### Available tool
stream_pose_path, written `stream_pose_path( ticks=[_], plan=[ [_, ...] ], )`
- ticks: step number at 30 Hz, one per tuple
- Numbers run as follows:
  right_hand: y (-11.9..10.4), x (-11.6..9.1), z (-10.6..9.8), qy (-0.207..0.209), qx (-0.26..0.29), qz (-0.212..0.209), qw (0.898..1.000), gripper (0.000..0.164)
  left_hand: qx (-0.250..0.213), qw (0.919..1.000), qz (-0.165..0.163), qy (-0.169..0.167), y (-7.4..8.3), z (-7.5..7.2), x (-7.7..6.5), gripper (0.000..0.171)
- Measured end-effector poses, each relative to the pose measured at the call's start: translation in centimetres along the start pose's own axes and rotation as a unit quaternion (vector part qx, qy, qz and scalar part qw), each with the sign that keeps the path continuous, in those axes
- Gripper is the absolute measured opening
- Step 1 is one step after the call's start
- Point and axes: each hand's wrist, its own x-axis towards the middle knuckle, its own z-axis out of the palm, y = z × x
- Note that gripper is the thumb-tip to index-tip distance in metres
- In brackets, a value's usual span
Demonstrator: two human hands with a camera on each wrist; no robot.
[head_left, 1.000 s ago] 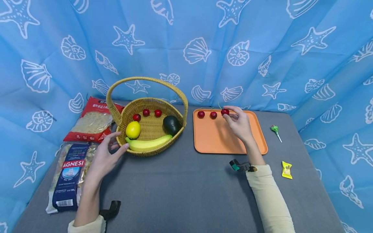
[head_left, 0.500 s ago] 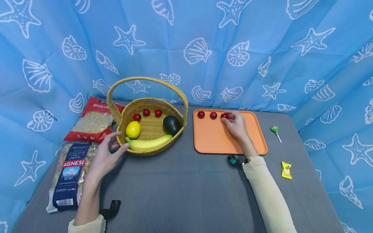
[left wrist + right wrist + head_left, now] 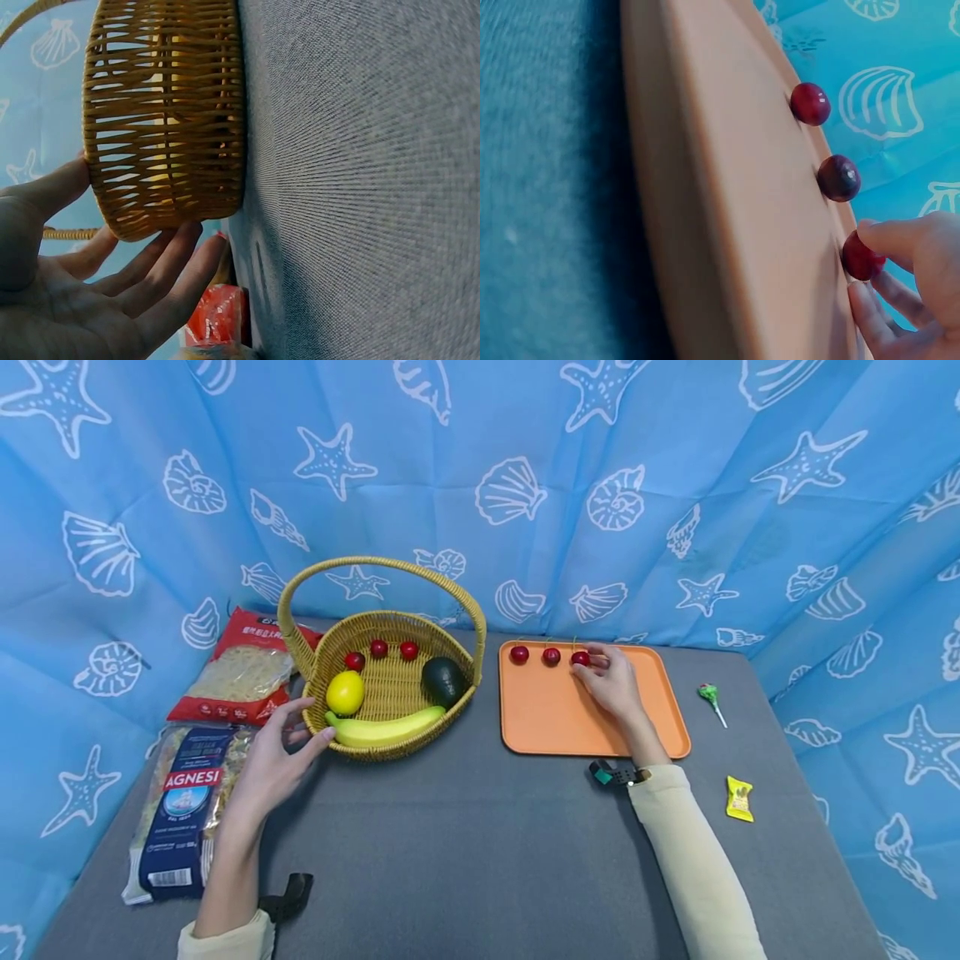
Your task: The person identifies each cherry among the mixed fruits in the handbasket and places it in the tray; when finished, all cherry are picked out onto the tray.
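My right hand (image 3: 613, 680) is over the orange tray (image 3: 555, 727), with thumb and fingers pinching a dark red cherry (image 3: 580, 657) near the back edge. Two more cherries stand in a row to its left, the middle cherry (image 3: 839, 178) and the end cherry (image 3: 811, 103). At the left end of the wicker basket (image 3: 161, 127), my left hand (image 3: 273, 764) touches the rim with its thumb, while loosely extended fingers rest against the side. Inside the basket are a banana (image 3: 386, 728), a lemon (image 3: 345, 693), an avocado (image 3: 444, 682) and several cherries (image 3: 378, 648).
Left of the basket lie a red pasta bag (image 3: 243, 668) and a blue Agnesi pasta bag (image 3: 180, 814), partly behind the left forearm. A green lollipop (image 3: 708, 695) and a yellow wrapped candy (image 3: 738, 799) lie right of the tray. The basket handle (image 3: 382, 561) arches high.
My right hand has lowered the cherry onto the tray and shifted slightly left, in line with the other two cherries. The left hand stays at the basket.
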Motion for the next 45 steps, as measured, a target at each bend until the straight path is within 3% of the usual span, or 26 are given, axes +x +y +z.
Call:
stream_pose_path(
  ticks=[8, 14, 22, 30, 38, 42, 45],
  plan=[
    [-1.5, -1.2, -0.6, 0.016, 0.018, -0.023, 0.999, 0.05, -0.005, 1.0, 0.0, -0.003, 0.1, 0.0, 0.0, 0.079],
    [-5.1, -3.0, -0.7, 0.026, 0.06, -0.086, 0.994, 0.047, -0.005, 1.0, -0.003, -0.004, 0.0, 0.1, 0.0, 0.078],
    [-11.6, -6.8, 0.0, 0.0, 0.158, -0.194, 0.968, 0.038, -0.006, 0.9999, -0.007, -0.005, 0.0, 0.1, 0.1, 0.08],
    [-16.3, -9.9, 2.6, -0.042, 0.211, -0.237, 0.947, 0.035, -0.007, 1.0, -0.003, -0.002, -0.1, 0.1, 0.1, 0.078],
    [-19.6, -9.4, 7.5, -0.101, 0.223, -0.23, 0.942, 0.032, -0.003, 0.9999, -0.01, -0.001, 0.0, 0.0, 0.0, 0.079],
    [-20.6, -8.0, 10.0, -0.121, 0.237, -0.188, 0.945, 0.03, -0.002, 1.0, -0.008, -0.002, 0.0, 0.0, 0.0, 0.079],
    [-21.1, -6.8, 11.8, -0.134, 0.222, -0.145, 0.955, 0.031, -0.002, 1.0, -0.003, -0.002, 0.0, 0.1, 0.0, 0.079]
  ],
)
